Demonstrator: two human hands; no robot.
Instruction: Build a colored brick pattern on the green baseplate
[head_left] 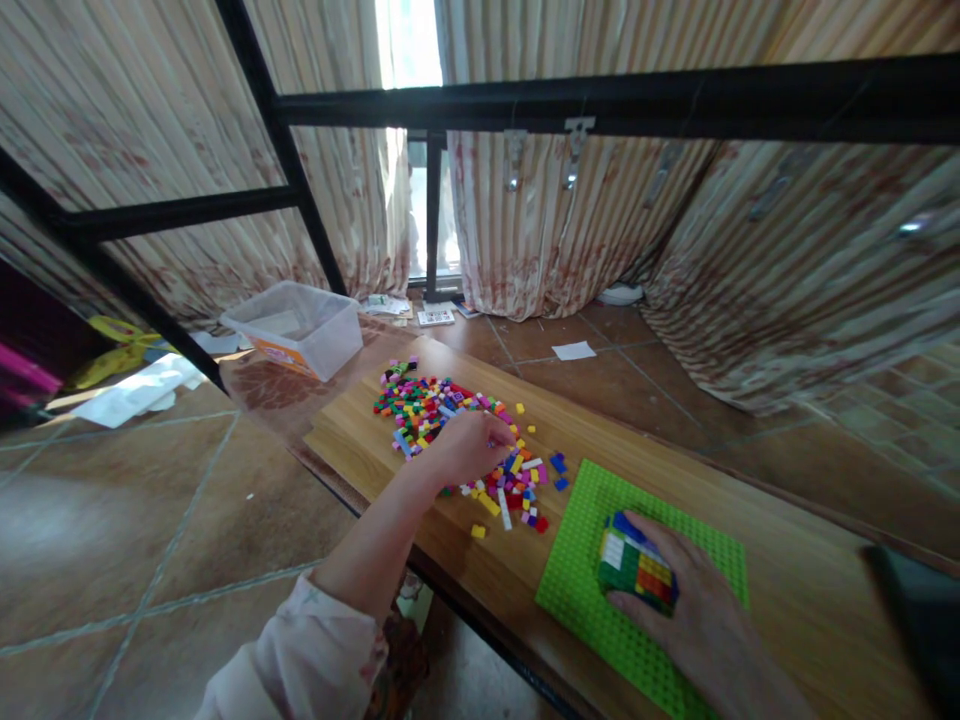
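Note:
My left hand reaches into a scatter of small coloured bricks on a wooden table, fingers curled down among them; whether a brick is pinched is hidden. My right hand rests on a green studded baseplate near the table's front edge. Its fingers wrap a blocky build of green, blue, yellow, red and white bricks that stands on the plate.
A clear plastic tub stands on the tiled floor beyond the table's far end. Black metal bars and curtains cross the background. Papers lie on the floor. A dark object sits at the table's right edge.

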